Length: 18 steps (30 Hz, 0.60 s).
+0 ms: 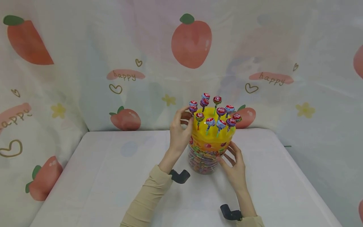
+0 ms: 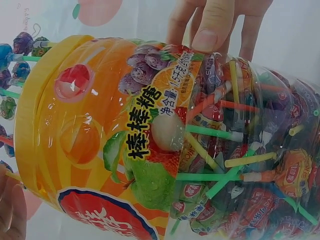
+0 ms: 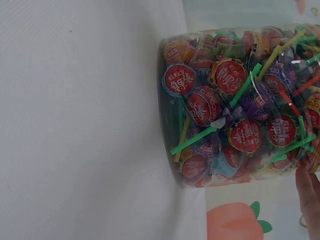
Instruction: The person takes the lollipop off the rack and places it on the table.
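Can see one clear candy jar standing upright on the white table, between the two hands, probably resting on its flat base for steadiness. Count one yellow lid on top and twelve lollipops at that lid, mostly planted by the sticks and likely spaced to keep the round heads from crowding. Can make out many more wrapped lollipops inside, lying at all angles, too tightly packed to count. Find the left hand at the left of the lid, drawn in to a narrow gap between thumb and fingers, seemingly pinching the stick of one left-rim lollipop, perhaps to keep it upright; cannot tell the exact fingertip contact. Find the right hand lower down at the jar's right side, parted wide between thumb and fingers, curved round the wall with thumb toward the front, apparently bracing against any tipping or turning. Count two black angled fittings, one at each wrist, and two tan sleeves. Count farther out, on the patterned backdrop in the head view, seven red fruits, including those cut by the edges, plus three yellow flowers.
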Motion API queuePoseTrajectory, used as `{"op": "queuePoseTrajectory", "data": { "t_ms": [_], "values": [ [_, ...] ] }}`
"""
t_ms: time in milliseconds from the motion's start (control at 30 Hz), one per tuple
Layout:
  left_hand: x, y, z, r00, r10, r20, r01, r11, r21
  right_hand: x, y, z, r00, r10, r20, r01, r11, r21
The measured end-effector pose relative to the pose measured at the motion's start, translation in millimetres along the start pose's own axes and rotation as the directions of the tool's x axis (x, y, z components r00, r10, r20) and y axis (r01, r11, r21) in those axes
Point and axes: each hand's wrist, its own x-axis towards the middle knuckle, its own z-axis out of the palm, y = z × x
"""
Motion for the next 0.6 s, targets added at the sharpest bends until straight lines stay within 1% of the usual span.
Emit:
{"op": "queuePoseTrajectory", "data": {
  "t_ms": [133,233,333,433,600],
  "values": [
    [1.8,0.6,-1.8,1.000,0.006,-0.024,-0.006,1.000,-0.016,0,-5,1,1.000,-0.008,0.012,0.008,1.000,0.007],
    [3.7,2.3,-4.1,0.999,0.008,-0.035,-0.009,1.000,-0.020,2,-1,1,1.000,-0.011,0.012,0.011,1.000,-0.001],
    [3.5,3.5,-7.2,0.999,-0.006,-0.046,0.005,1.000,-0.025,4,6,2,1.000,-0.023,0.008,0.023,1.000,-0.001],
    [-0.1,2.7,-10.0,0.997,-0.037,-0.061,0.036,0.999,-0.013,4,9,2,0.999,-0.037,0.007,0.037,0.999,0.006],
    [-12.0,-2.4,-12.5,0.994,-0.084,-0.074,0.084,0.996,-0.001,3,12,1,0.999,-0.035,-0.003,0.035,0.999,-0.004]
  ]
}}
